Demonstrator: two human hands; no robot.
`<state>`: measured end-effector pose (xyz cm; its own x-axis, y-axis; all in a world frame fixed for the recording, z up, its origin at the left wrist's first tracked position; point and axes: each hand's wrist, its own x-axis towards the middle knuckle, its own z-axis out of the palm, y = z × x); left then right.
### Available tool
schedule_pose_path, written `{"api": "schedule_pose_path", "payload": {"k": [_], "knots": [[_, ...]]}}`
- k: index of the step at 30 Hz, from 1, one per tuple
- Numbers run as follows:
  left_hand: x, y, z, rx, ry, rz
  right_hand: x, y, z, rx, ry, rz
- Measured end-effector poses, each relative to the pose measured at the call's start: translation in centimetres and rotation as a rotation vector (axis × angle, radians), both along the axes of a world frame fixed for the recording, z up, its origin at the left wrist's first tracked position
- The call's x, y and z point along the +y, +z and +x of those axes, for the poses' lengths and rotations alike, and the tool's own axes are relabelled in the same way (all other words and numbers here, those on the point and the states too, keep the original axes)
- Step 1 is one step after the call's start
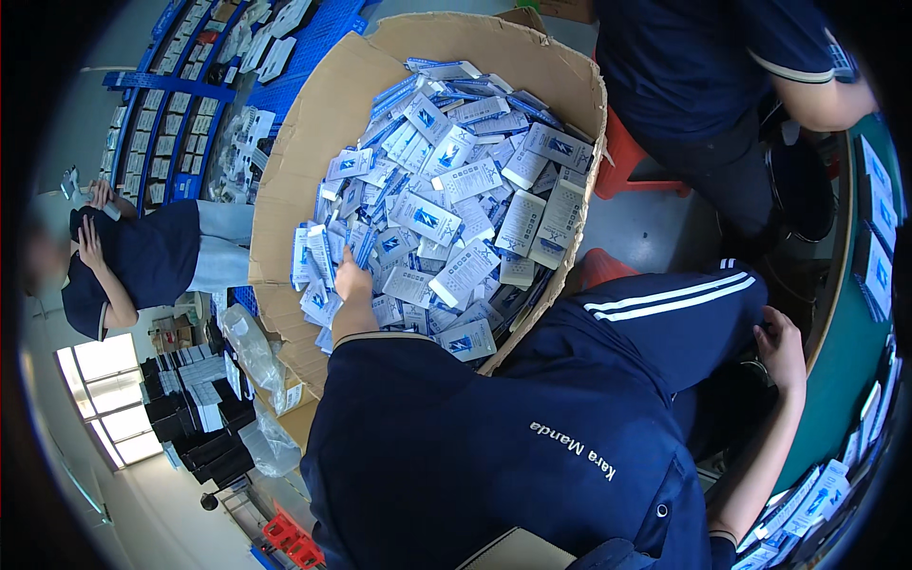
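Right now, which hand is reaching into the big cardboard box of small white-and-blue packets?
The left hand; it rests among the packets, while the right hand stays outside the cardboard box.

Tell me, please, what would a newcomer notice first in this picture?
First, the big cardboard box in the upper middle, heaped with small blue-and-white packets. The left hand reaches into the heap at its lower left edge, while the right hand rests near the knee at the right, beside a green table lined with more packets.
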<state>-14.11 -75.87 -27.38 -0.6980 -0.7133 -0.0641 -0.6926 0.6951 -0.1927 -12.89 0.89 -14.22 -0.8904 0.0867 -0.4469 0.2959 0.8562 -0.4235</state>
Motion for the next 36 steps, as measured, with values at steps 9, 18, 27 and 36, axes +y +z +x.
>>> {"api": "schedule_pose_path", "payload": {"k": [9,18,27,36], "knots": [[6.8,1.0,-2.8,0.097,-0.074,0.078,-1.0,1.1,0.7,-0.035,-0.046,-0.092],[13.6,11.9,-11.7,0.269,-0.260,0.551,-1.2,2.3,0.7,-0.035,-0.021,-0.146],[13.3,5.5,-15.4,-0.645,-0.213,1.588,-0.7,2.2,1.2,-0.017,-0.030,-0.211],[12.2,-8.3,-10.5,-0.598,-0.364,0.617,-1.2,1.9,0.7,-0.048,-0.010,-0.107]]}}
